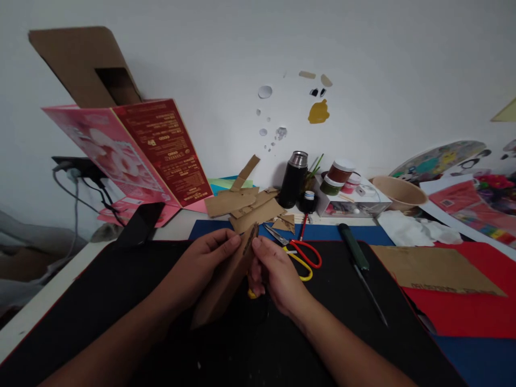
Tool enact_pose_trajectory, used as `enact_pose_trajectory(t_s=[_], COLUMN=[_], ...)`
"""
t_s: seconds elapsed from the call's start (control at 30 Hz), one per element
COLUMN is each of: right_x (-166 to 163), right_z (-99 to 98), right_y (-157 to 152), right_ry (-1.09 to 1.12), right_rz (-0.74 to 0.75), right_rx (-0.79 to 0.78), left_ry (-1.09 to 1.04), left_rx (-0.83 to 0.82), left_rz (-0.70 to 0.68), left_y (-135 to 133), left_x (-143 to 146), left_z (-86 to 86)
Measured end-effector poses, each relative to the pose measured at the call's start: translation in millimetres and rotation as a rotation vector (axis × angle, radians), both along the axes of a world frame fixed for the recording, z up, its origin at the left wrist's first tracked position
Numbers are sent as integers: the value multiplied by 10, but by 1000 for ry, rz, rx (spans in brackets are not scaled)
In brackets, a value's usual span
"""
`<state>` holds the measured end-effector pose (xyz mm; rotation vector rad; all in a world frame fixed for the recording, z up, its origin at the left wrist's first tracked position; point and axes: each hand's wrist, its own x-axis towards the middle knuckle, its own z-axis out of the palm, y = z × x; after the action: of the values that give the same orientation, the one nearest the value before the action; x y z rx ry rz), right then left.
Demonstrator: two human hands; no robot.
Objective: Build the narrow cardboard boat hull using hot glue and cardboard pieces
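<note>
A folded piece of brown cardboard [228,287] stands tilted between my hands above the black mat [314,333]. My left hand [209,258] grips its left side, with thumb and fingers near the upper edge. On the other side, my right hand [276,271] is closed, thumb and forefinger pinching the torn-looking top edge. Something small and yellow [252,294] shows under the right hand's fingers; its kind is mostly hidden. Just beyond that hand lie scissors [296,252] with one red and one yellow handle.
Cardboard scraps [250,204] are heaped behind my hands, beside a black thermos [293,180] and paint jars [341,172]. A green-handled pointed tool [357,258] lies right. Cardboard [439,266] rests on red sheet [475,314]. A phone [141,223] and pink folder [121,156] are left.
</note>
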<state>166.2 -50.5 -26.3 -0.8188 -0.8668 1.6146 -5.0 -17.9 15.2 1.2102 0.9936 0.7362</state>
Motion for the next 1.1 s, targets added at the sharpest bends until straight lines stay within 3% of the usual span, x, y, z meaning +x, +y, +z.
enact_pose_trajectory(t_s=[0.2, 1.1], right_x=[-27, -24], right_z=[18, -4], right_y=[-18, -21], right_ry=[-40, -18], right_rz=[59, 76], right_rx=[-20, -19], left_ry=[-33, -61], left_rx=[-49, -66], left_rz=[-28, -38], left_y=[-10, -5], left_x=[-13, 5], left_z=[8, 65])
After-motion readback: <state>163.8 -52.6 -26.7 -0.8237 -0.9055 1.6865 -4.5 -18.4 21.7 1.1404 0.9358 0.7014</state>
